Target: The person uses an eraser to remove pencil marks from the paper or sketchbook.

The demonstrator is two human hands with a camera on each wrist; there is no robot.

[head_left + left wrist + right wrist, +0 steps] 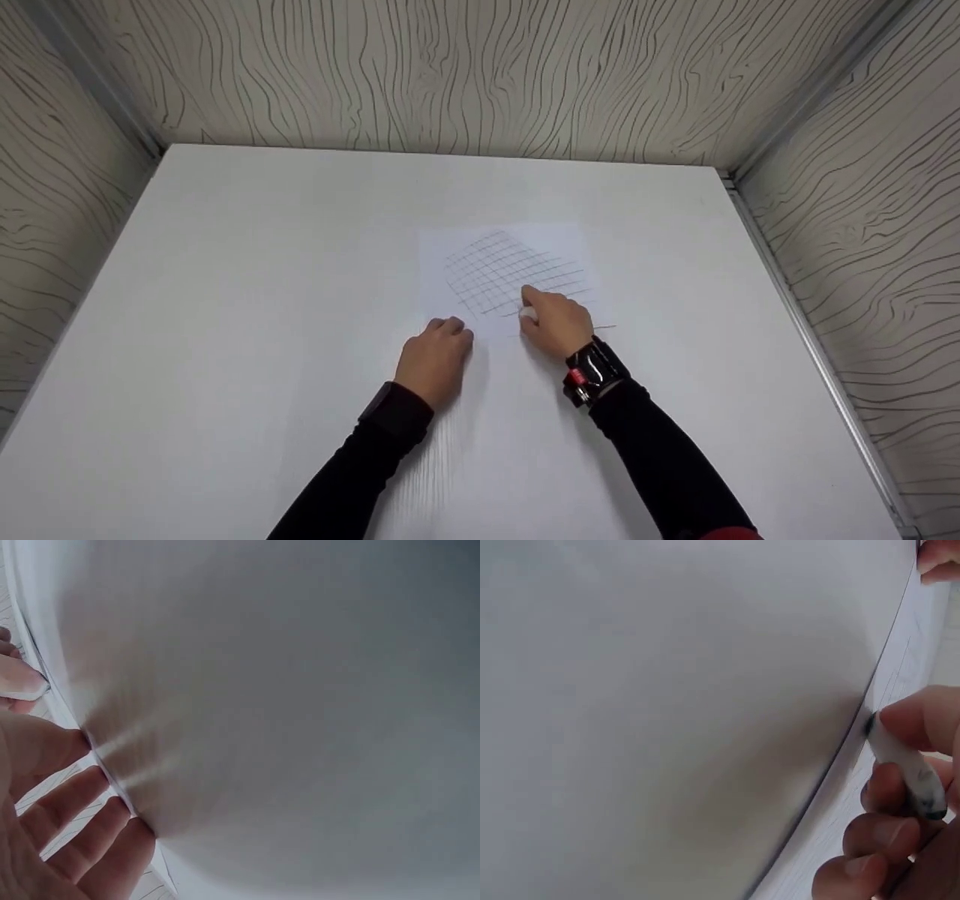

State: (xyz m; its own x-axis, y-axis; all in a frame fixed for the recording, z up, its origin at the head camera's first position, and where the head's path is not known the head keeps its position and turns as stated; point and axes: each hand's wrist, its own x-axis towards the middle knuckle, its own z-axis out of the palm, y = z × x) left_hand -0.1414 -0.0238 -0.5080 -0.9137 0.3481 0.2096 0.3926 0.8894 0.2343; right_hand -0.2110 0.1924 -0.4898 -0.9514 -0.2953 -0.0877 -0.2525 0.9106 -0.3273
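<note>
A sheet of white paper (541, 234) with a pencil-like grid (491, 264) of crossing lines lies on the white table. My right hand (559, 322) pinches a white eraser (909, 765) between thumb and fingers. Its tip, smudged dark, touches the paper close to the near edge in the right wrist view. To the left, my left hand (435, 364) rests its fingertips (112, 821) on the paper's near left corner area, the fingers spread slightly along the edge. In the head view, most of the eraser is hidden by the right hand.
The broad white table (247, 300) extends around the paper. A panel with a wood-grain pattern (420, 75) stands behind it, with similar panels at both sides. A short dark line (606, 327) shows just right of the right wrist.
</note>
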